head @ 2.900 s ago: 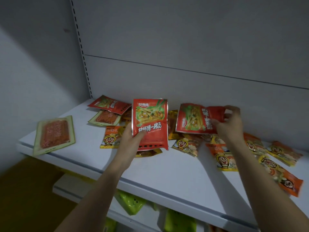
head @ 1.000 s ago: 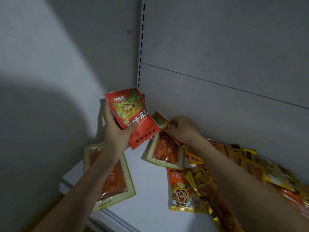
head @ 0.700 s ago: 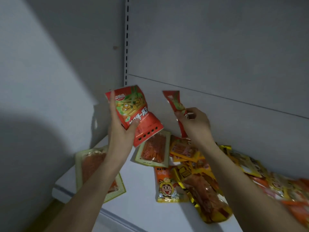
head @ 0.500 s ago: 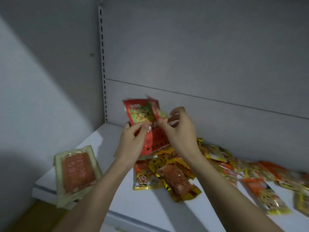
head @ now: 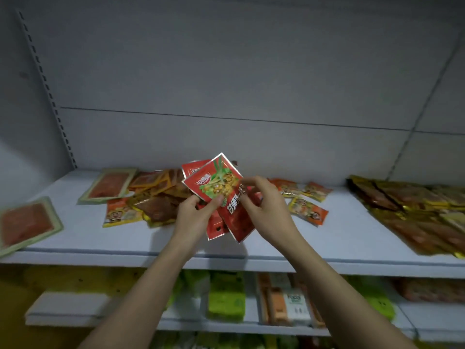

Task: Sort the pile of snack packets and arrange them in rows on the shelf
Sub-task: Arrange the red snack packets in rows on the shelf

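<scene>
Both hands hold a small stack of red snack packets [head: 219,190] above the middle of the white shelf [head: 251,250]. My left hand [head: 195,217] grips the stack from below, thumb on the front packet. My right hand [head: 264,205] pinches the front packet's right edge. Behind the hands lies a loose pile of brown and orange packets [head: 161,195]. Two flat green-edged packets lie at the left, one near the back [head: 108,185] and one by the front edge [head: 25,222]. Small orange cartoon-face packets [head: 308,211] are scattered right of my hands.
A laid-out group of gold and brown packets [head: 417,212] covers the shelf's right end. A lower shelf [head: 75,316] holds green and orange boxes. A slotted upright [head: 47,89] runs up the grey back wall at the left.
My right hand brought a third red packet from the left corner and laid it onto the stack in my left hand. The view swung right, showing the shelf's right end.
</scene>
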`<state>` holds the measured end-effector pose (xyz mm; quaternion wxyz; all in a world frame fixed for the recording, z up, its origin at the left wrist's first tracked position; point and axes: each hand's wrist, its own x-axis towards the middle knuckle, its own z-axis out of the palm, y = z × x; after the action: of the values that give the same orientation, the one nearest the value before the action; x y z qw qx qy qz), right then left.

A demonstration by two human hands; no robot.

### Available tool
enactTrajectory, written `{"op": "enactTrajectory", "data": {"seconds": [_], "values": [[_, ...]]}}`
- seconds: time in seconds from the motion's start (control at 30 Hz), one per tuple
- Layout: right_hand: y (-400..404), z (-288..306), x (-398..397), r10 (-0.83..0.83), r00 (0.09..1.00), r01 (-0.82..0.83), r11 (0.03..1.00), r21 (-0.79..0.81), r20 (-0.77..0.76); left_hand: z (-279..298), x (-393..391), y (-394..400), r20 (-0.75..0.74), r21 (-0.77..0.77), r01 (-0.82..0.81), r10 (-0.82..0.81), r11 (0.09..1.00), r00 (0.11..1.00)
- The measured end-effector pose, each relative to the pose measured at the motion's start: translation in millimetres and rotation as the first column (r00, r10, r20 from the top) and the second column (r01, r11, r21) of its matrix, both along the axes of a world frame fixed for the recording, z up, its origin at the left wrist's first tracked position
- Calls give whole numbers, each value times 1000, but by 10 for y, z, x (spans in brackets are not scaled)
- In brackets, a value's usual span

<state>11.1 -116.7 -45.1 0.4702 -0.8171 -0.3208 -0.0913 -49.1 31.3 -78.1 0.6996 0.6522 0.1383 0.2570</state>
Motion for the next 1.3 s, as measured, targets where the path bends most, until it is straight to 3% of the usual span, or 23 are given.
{"op": "enactTrajectory", "data": {"seconds": [0.07,0.17,0.33,0.47,0.77,1.03,1.3], "values": [[-405,-8,13,-95,995,94,995,-16,-35,-6,16,-312,-4,41,75,-75,996,997],[-965,15,3,-61,949,81,995,53,-310,22,109,-766,-6,82,169,-169,982,986],[-1693,-1,145,-151,902,242,953,185,-404,91,416,-1498,-16,108,290,-290,951,957],[-2109,-13,376,-198,885,337,897,286,-421,129,718,-1967,-43,156,340,-337,927,940],[-2858,-98,1317,-285,865,430,845,318,-412,114,1905,-2737,-52,196,321,-317,927,947],[-3633,-77,2146,-300,865,439,839,320,-402,80,2914,-3394,-25,181,364,-366,914,930],[-4459,-22,2641,-302,841,478,803,355,-450,109,3374,-4295,-2,91,418,-419,904,908]]}}
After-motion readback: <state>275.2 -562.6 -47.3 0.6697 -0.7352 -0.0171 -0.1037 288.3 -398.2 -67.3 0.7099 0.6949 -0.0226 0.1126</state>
